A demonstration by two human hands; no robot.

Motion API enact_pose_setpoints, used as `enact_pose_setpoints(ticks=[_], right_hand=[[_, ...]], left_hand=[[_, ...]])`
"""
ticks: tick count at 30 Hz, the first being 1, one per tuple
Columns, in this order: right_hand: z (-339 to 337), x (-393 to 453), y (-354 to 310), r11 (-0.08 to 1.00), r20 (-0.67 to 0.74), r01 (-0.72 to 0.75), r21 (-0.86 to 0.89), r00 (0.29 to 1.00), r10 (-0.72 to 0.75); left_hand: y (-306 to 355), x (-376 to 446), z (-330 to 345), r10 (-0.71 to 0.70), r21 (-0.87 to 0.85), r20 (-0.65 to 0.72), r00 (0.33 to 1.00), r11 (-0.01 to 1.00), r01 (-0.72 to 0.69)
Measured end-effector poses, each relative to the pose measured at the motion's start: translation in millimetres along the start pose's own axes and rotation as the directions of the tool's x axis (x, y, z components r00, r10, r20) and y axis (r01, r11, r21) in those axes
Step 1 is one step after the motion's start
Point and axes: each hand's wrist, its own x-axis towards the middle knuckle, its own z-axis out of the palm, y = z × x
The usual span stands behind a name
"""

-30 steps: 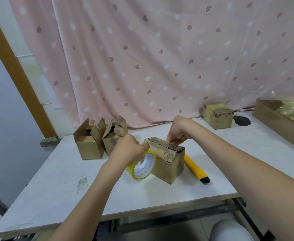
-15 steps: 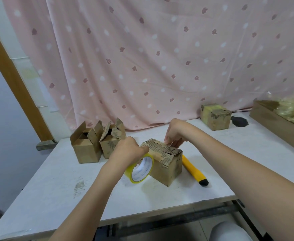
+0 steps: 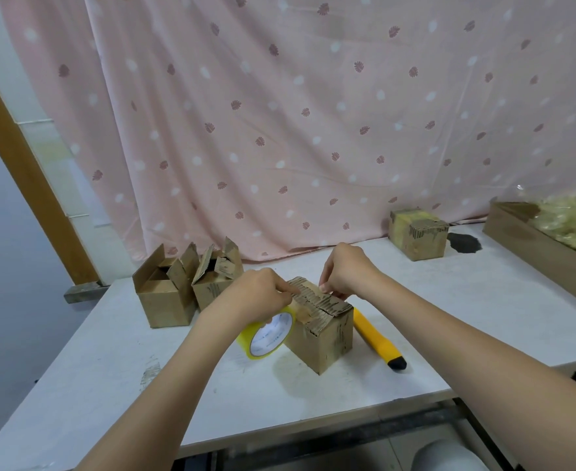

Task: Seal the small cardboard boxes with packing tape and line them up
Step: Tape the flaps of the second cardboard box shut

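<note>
On the white bench (image 3: 484,300), the closed brown cardboard box (image 3: 324,329) sits at frame centre, the yellow tape roll (image 3: 268,336) touching its left face and the yellow utility knife (image 3: 376,339) just right of it. Two open-flapped cardboard boxes (image 3: 184,290) stand side by side to the left, a taped cardboard box (image 3: 417,232) at upper right before the pink dotted curtain (image 3: 297,113), and a long cardboard tray (image 3: 538,246) along the right edge

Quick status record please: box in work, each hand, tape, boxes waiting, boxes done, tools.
box in work: small cardboard box, flaps closed, table centre
left hand: grips yellow packing tape roll against the box
right hand: pinches at the box top
waiting: two open-flapped cardboard boxes, left
done: taped cardboard box, back right
tool: yellow utility knife, right of box
</note>
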Motion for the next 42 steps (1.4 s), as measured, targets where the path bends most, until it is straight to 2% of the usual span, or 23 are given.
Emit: enact_pose_setpoints(ticks=[4,7,9,12,14,15,16,17,18,19,21,23,24,29,32,35,37,40,42], right_hand=[[2,-2,4,1.000,-0.026,-0.016,0.022,1.000,0.016],[-1,-1,13,0.994,0.042,-0.062,0.086,0.997,0.058],[-1,-1,22,0.957,0.138,-0.124,0.263,0.986,0.090],[2,-7,35,0.806,0.299,-0.231,0.545,0.952,0.070],[6,-9,38,0.775,0.269,-0.219,0.593,0.961,0.066],[8,-7,37,0.820,0.181,-0.162,0.549,0.981,0.073],[10,-6,35,0.903,0.052,-0.066,0.424,0.997,0.049],[13,-6,32,0.968,-0.087,0.042,0.249,0.996,-0.021],[19,-8,29,0.986,-0.199,0.149,0.075,0.971,-0.132],[25,-12,26,0.965,-0.238,0.255,-0.058,0.935,-0.262],[36,-26,24,0.868,-0.110,0.444,-0.220,0.873,-0.475],[44,-37,31,0.809,0.055,0.522,-0.270,0.847,-0.528],[44,-39,36,0.808,0.095,0.526,-0.264,0.848,-0.521],[32,-47,56,0.843,0.112,0.453,-0.289,0.891,-0.440],[28,-54,48,0.801,0.101,0.473,-0.367,0.876,-0.471],[26,-62,37,0.789,0.099,0.530,-0.311,0.844,-0.527],[30,-63,37,0.762,0.174,0.570,-0.308,0.821,-0.544],[38,-61,42,0.702,0.212,0.576,-0.420,0.814,-0.541],[43,-61,41,0.677,0.200,0.560,-0.478,0.819,-0.537]], left_hand=[[2,0,-4,0.022,0.060,0.038,0.999,0.998,-0.024],[2,2,-3,0.022,0.098,0.057,0.998,0.995,-0.028],[1,5,-2,0.005,0.097,0.073,0.997,0.995,-0.012],[-2,9,1,-0.013,0.104,0.081,0.997,0.995,0.005],[-4,11,3,-0.020,0.100,0.083,0.996,0.995,0.011],[-5,12,5,-0.018,0.089,0.083,0.996,0.996,0.011],[-6,11,6,-0.016,0.084,0.083,0.996,0.996,0.009],[-6,12,6,-0.015,0.079,0.082,0.997,0.997,0.009],[-7,12,7,-0.014,0.073,0.078,0.997,0.997,0.009],[-8,12,8,-0.017,0.064,0.073,0.997,0.998,0.012],[-9,11,9,-0.027,0.042,0.051,0.998,0.999,0.024],[-9,9,10,-0.042,0.025,0.027,0.999,0.999,0.041],[-10,9,11,-0.048,0.019,0.024,0.999,0.999,0.048],[-15,8,13,-0.024,0.017,0.034,0.999,1.000,0.024],[-14,7,14,0.019,0.007,0.060,0.998,1.000,-0.020],[-15,3,11,0.050,-0.090,0.058,0.997,0.995,-0.045],[-20,0,8,0.065,-0.134,0.005,0.998,0.989,-0.064],[-34,-4,7,0.076,-0.171,-0.173,0.982,0.980,-0.106],[-46,-11,8,0.109,-0.215,-0.180,0.978,0.965,-0.147]])
